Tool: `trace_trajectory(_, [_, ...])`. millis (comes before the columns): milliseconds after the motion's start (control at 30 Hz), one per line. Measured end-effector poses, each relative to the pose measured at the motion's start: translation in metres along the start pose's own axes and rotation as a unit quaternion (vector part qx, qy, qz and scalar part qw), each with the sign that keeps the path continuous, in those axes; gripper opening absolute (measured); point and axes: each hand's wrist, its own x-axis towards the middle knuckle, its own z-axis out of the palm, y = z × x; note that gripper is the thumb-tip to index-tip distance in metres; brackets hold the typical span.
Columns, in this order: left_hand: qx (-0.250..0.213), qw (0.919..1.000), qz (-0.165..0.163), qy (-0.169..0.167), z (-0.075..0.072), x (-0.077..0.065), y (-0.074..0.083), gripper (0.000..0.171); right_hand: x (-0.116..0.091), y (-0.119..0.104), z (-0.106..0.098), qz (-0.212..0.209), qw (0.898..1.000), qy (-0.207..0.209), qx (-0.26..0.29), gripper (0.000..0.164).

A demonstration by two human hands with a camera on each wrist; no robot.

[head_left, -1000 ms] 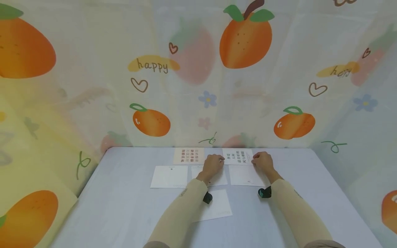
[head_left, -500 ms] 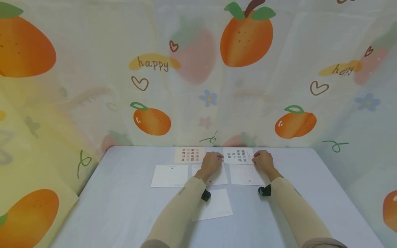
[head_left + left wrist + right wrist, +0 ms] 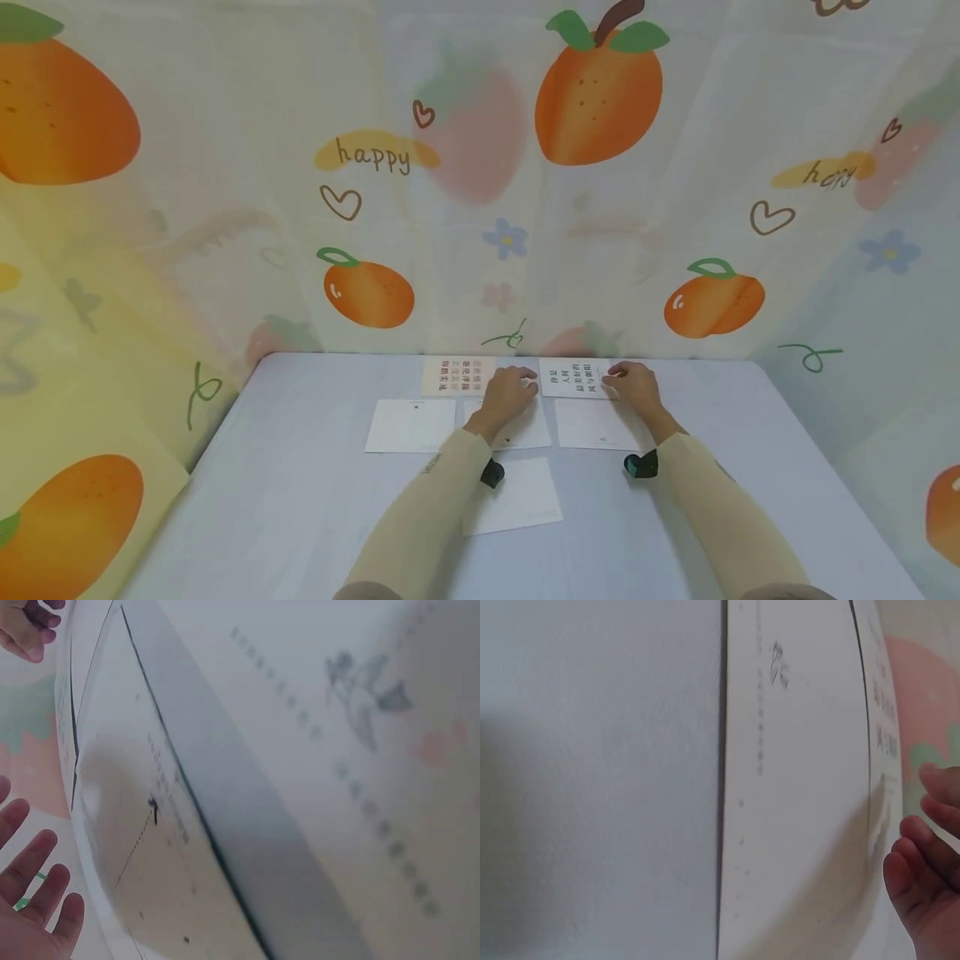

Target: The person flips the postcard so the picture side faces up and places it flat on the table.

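Observation:
Two lettered postcards lie side by side at the back of the table: a cream one with brownish writing (image 3: pixel 442 375) and a white one with dark writing (image 3: pixel 570 377). Between them, my left hand (image 3: pixel 507 393) hovers by the white postcard's left edge; its fingers (image 3: pixel 36 862) are spread and hold nothing in the left wrist view. My right hand (image 3: pixel 636 389) is over that postcard's right end, fingertips close to its surface. Relaxed fingers (image 3: pixel 922 855) with nothing between them show in the right wrist view. Whether the right fingertips touch the postcard, I cannot tell.
A row of mostly blank postcards lies in front: left (image 3: pixel 411 426), middle (image 3: pixel 528 429), partly behind my left hand, and right (image 3: pixel 596 423). Nearer, another postcard (image 3: pixel 528 496) lies askew, partly covered by my left sleeve. A fruit-print curtain (image 3: pixel 600 208) stands behind the table (image 3: pixel 285 500).
My left fingers have loosened and drawn slightly back from the white postcard's left edge. The right hand has shifted slightly left over its right end. The postcards look unmoved.

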Motion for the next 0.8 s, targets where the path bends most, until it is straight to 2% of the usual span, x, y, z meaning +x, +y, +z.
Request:
trace_trajectory(333, [-0.005, 0.9998, 0.018, -0.011, -0.015, -0.005, -0.008, 0.037, -0.011, -0.024, 0.004, -0.095, 0.995, 0.017, 0.035, 0.028])
trace_trajectory(500, [0.031, 0.9985, 0.041, -0.019, -0.034, -0.010, -0.014, 0.041, -0.023, -0.039, 0.008, -0.128, 0.990, 0.007, 0.057, 0.028])
trace_trajectory(633, [0.050, 0.9975, 0.046, -0.018, -0.051, -0.013, -0.021, 0.043, -0.030, -0.048, 0.011, -0.155, 0.986, 0.007, 0.067, 0.028])
trace_trajectory(800, [0.032, 0.9984, 0.043, -0.015, -0.069, -0.021, -0.033, 0.048, -0.039, -0.061, 0.020, -0.194, 0.979, 0.005, 0.069, 0.027])
